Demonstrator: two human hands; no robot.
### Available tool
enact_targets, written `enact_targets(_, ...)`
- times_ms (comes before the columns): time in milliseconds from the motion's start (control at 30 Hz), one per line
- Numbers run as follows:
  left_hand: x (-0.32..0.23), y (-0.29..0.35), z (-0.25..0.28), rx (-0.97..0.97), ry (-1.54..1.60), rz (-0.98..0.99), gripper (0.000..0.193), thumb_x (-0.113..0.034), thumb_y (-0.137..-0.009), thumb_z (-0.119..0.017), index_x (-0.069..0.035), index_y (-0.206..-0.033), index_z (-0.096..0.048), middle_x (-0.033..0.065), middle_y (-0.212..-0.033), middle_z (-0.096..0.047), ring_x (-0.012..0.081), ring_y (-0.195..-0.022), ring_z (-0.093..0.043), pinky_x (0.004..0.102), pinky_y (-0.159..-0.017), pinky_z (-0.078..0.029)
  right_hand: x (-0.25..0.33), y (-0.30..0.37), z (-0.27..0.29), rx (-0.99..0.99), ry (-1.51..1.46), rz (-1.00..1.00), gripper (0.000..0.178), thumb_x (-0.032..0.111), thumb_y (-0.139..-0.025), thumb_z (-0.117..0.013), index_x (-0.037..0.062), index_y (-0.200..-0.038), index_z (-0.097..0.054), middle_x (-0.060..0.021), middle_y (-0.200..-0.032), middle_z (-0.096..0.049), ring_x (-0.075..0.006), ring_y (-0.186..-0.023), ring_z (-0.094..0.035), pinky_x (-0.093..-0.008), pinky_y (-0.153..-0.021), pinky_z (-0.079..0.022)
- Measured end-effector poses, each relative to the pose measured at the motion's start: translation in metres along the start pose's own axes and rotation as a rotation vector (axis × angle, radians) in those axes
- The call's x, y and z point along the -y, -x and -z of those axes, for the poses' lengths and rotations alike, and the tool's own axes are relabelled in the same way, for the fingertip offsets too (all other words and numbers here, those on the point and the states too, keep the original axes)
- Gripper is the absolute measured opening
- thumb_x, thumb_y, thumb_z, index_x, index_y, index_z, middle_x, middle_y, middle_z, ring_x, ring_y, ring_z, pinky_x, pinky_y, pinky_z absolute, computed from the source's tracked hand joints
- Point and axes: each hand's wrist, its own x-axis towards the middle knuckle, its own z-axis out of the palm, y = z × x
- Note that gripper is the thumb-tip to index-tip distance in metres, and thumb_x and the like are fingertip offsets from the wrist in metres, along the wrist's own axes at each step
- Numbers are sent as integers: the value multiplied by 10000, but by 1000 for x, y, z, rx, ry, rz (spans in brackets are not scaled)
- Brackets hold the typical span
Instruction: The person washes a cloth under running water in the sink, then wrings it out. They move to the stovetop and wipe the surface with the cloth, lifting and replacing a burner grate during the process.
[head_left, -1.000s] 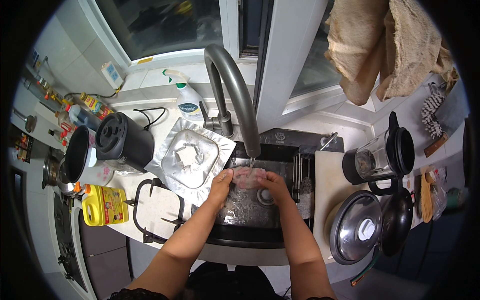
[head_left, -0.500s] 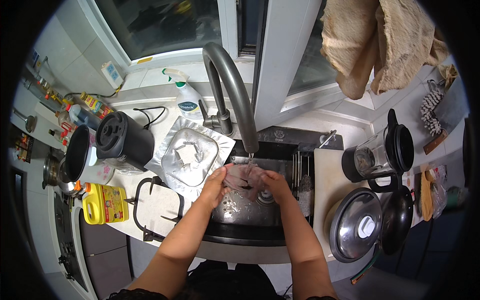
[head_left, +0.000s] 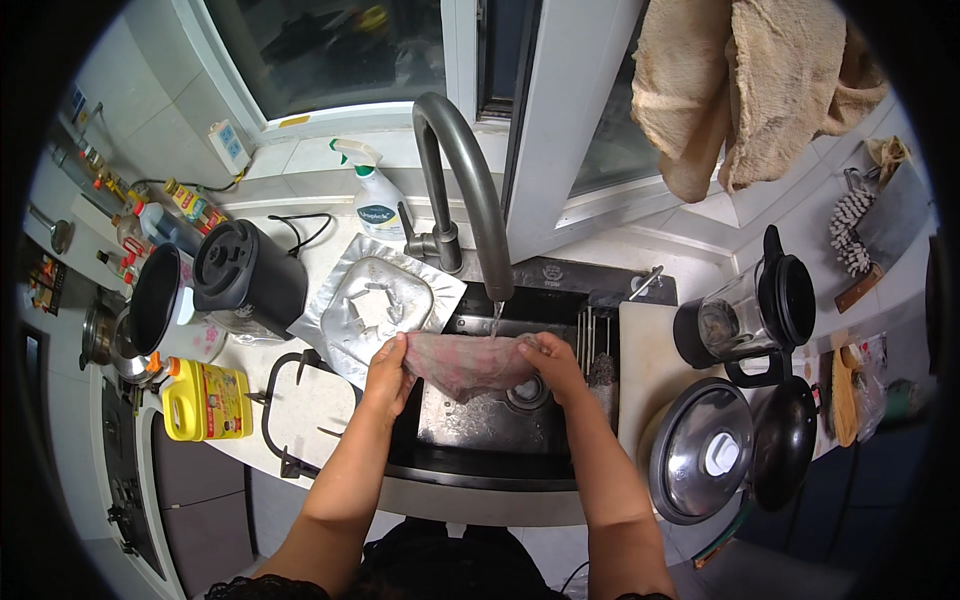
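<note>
A wet, pinkish-grey cloth [head_left: 465,365] is stretched out between my hands over the sink [head_left: 490,432]. My left hand [head_left: 387,377] pinches its left end, thumb on top. Its other end is gripped by my right hand [head_left: 556,366]. Above, the curved grey faucet [head_left: 462,180] runs a thin stream of water [head_left: 497,318] down onto or just behind the cloth's upper edge. The cloth hides part of the sink's basin, while the drain [head_left: 527,392] shows below it near my right hand.
Left of the sink lie a foil stove liner [head_left: 440,300] and a black pan support [head_left: 272,400]. A spray bottle [head_left: 380,205] stands behind. Further left are a yellow jug [head_left: 208,402] and a dark appliance [head_left: 250,270]. On the right are a cutting board [head_left: 645,350], pot lid [head_left: 700,450] and blender [head_left: 735,315].
My hands have moved apart, the left one shifting leftward. The cloth, bunched up under the faucet before, is now spread wide and pulled fairly straight along its upper edge.
</note>
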Motion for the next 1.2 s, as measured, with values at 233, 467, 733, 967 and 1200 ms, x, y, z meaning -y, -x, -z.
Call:
enact_targets(233,4,4,15,-73,148,32,359,-350,-960,-426,-39,-1105,-531,100,-990,-615,221,-832,-613,330,-643,-515,2,-12,-22,86,28,-75,198,209,-924,-512,50,-1021,-582,-32,-933,-634,-118,-802,-615,-278,-712,-503)
enact_targets(467,38,0,-48,129,212,135,426,-379,-961,-408,-6,-1141,-508,121,-1105,-585,223,-986,-584,352,-867,-476,16,2,-33,12,-253,-268,237,221,-938,-471,79,-1124,-510,-58,-1016,-616,-180,-890,-619,-322,-760,-497)
enact_targets(733,49,12,-68,254,301,316,736,-605,-913,-277,20,-1265,-444,134,-1220,-534,234,-1129,-502,360,-1004,-343,-1,9,-55,-62,-339,-145,276,67,-824,-619,62,-1081,-517,-51,-1007,-594,-154,-918,-574,-299,-787,-450)
enact_targets(967,16,-18,-25,25,-242,193,409,-388,-962,-390,-49,-1154,-514,91,-1042,-627,200,-904,-590,320,-824,-445,-12,-6,-52,-66,-463,-116,187,32,-818,-554,-1,-1001,-554,-76,-924,-608,-175,-853,-593,-312,-786,-479)
enact_targets(1200,-74,-122,-45,-160,-515,-324,640,-436,-920,-461,-11,-1376,-313,145,-1416,-346,256,-1304,-319,357,-1046,-263,-4,-16,-54,10,-459,-182,136,65,-822,-505,6,-933,-558,-80,-854,-603,-177,-811,-591,-304,-757,-477)
